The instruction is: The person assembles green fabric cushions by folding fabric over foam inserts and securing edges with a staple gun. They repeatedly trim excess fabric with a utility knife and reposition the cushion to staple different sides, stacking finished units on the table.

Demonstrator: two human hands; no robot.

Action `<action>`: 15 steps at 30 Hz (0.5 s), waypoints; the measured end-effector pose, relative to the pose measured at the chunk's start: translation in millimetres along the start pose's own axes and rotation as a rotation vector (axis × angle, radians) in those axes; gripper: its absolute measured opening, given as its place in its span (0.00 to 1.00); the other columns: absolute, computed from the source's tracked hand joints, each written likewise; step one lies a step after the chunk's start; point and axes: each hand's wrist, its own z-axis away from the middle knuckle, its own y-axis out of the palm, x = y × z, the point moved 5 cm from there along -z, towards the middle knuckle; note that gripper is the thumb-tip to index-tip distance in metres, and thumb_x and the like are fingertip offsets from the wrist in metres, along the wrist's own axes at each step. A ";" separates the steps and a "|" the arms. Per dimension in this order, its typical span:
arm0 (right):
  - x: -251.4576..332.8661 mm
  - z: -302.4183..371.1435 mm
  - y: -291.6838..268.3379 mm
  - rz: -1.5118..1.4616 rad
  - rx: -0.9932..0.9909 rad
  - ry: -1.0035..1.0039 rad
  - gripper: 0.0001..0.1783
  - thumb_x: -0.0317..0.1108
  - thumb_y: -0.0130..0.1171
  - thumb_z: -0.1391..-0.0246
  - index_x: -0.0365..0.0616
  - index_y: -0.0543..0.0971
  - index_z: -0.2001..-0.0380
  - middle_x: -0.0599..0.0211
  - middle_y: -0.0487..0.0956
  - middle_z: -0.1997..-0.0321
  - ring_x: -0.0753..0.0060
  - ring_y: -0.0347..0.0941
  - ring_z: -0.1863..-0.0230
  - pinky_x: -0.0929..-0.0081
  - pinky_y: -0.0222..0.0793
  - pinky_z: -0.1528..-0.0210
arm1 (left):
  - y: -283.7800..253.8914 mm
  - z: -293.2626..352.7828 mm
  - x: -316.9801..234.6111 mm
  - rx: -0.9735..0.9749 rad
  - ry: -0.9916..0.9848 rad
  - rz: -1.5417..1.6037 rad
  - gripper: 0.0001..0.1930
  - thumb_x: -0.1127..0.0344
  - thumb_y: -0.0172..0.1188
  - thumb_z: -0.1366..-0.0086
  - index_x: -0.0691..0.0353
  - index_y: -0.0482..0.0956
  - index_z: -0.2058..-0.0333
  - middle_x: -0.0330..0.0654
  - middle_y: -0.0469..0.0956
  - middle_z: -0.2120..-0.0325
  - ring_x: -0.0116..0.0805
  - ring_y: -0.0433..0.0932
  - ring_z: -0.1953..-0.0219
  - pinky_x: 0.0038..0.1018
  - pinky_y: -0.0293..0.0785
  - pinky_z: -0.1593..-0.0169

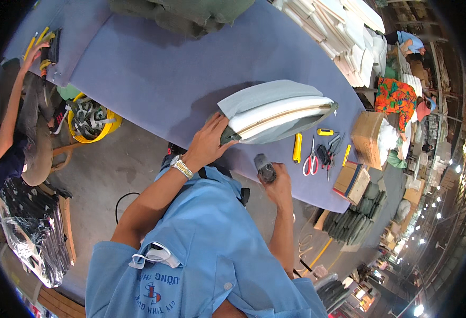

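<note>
My left hand (207, 142) grips the left end of a seat cushion (283, 114), which stands tilted on its edge at the table's front. Grey fabric wraps it loosely, and between the flaps show white padding and a thin brown board edge. My right hand (279, 185) is closed round a dark grey, round-ended tool (264, 168), held apart from the cushion just off the table edge. What kind of tool it is I cannot make out. Right of the cushion lie a yellow cutter (297, 148), red-handled scissors (311, 163) and dark pliers (324, 155).
The blue-grey table (153, 69) carries dark green fabric (185, 16) and stacked white foam (344, 42). A yellow bucket (111, 130) of straps stands at left. There, a co-worker's hand (36, 50) holds a yellow-black tool. Cardboard boxes (366, 138) sit at right.
</note>
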 end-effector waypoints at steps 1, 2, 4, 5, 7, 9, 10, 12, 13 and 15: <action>-17.0 -3.6 0.7 0.076 -0.042 0.035 0.30 0.29 0.71 0.55 0.37 0.77 0.45 0.50 0.77 0.45 0.44 0.77 0.46 0.56 0.73 0.43 | 0.5 1.8 -0.9 -0.015 -0.026 -0.005 0.37 0.57 0.73 0.40 0.68 0.68 0.37 0.62 0.71 0.38 0.62 0.70 0.35 0.45 0.73 0.37; -34.2 -8.3 5.6 0.059 -0.096 0.044 0.32 0.29 0.71 0.54 0.38 0.76 0.43 0.49 0.75 0.43 0.42 0.75 0.44 0.55 0.72 0.42 | 0.8 4.0 -1.7 -0.027 -0.046 -0.015 0.37 0.57 0.73 0.40 0.67 0.69 0.37 0.62 0.72 0.38 0.61 0.71 0.36 0.45 0.74 0.38; -68.2 -20.7 14.7 0.018 -0.227 0.071 0.36 0.29 0.71 0.53 0.39 0.72 0.38 0.47 0.71 0.38 0.40 0.72 0.41 0.53 0.70 0.39 | 2.2 3.7 -9.0 -0.035 -0.077 -0.019 0.36 0.58 0.73 0.40 0.66 0.69 0.37 0.62 0.73 0.40 0.60 0.74 0.38 0.44 0.75 0.39; -79.3 -29.7 22.1 -0.015 -0.250 0.063 0.38 0.29 0.70 0.52 0.42 0.70 0.36 0.45 0.69 0.36 0.36 0.71 0.41 0.53 0.69 0.38 | -0.9 4.2 -12.5 -0.043 -0.099 -0.025 0.36 0.58 0.73 0.40 0.66 0.69 0.38 0.62 0.75 0.42 0.60 0.75 0.40 0.44 0.76 0.40; -98.4 -44.1 35.5 -0.102 -0.212 0.106 0.38 0.29 0.68 0.50 0.44 0.69 0.35 0.45 0.69 0.36 0.35 0.70 0.39 0.53 0.69 0.37 | -9.5 0.4 -16.8 -0.040 -0.132 -0.033 0.34 0.59 0.73 0.40 0.66 0.71 0.39 0.61 0.78 0.46 0.60 0.79 0.44 0.43 0.78 0.44; -108.5 -48.2 49.1 -0.097 -0.206 0.101 0.38 0.28 0.67 0.49 0.47 0.68 0.33 0.46 0.69 0.35 0.36 0.69 0.38 0.52 0.69 0.37 | -18.6 -5.8 -19.3 -0.003 -0.180 -0.065 0.31 0.58 0.73 0.39 0.67 0.75 0.42 0.60 0.82 0.52 0.61 0.82 0.52 0.44 0.79 0.50; -114.1 -46.2 55.3 -0.038 -0.225 0.101 0.38 0.28 0.65 0.48 0.49 0.68 0.33 0.46 0.68 0.34 0.36 0.69 0.38 0.51 0.69 0.37 | -24.3 -13.9 -24.0 0.029 -0.166 -0.088 0.30 0.58 0.73 0.39 0.67 0.75 0.43 0.59 0.82 0.53 0.60 0.82 0.52 0.44 0.79 0.50; -111.4 -41.9 55.5 -0.066 -0.251 0.055 0.37 0.29 0.67 0.48 0.48 0.68 0.34 0.47 0.69 0.35 0.39 0.68 0.35 0.51 0.70 0.37 | -42.2 -31.7 -29.3 0.090 -0.155 -0.133 0.29 0.57 0.73 0.39 0.66 0.77 0.44 0.58 0.83 0.54 0.60 0.82 0.53 0.44 0.79 0.51; -112.6 -42.0 55.4 -0.085 -0.267 0.010 0.38 0.29 0.68 0.48 0.48 0.68 0.33 0.49 0.70 0.35 0.39 0.68 0.35 0.51 0.70 0.37 | -56.8 -45.6 -35.3 0.129 -0.121 -0.200 0.29 0.56 0.73 0.40 0.66 0.77 0.44 0.58 0.83 0.54 0.60 0.82 0.53 0.43 0.79 0.51; -119.4 -38.6 58.9 -0.116 -0.285 -0.061 0.38 0.29 0.68 0.49 0.49 0.68 0.33 0.51 0.70 0.35 0.41 0.68 0.35 0.52 0.69 0.36 | -94.5 -61.1 -60.1 0.223 -0.073 -0.329 0.29 0.56 0.73 0.40 0.64 0.78 0.44 0.56 0.84 0.54 0.60 0.82 0.53 0.43 0.79 0.51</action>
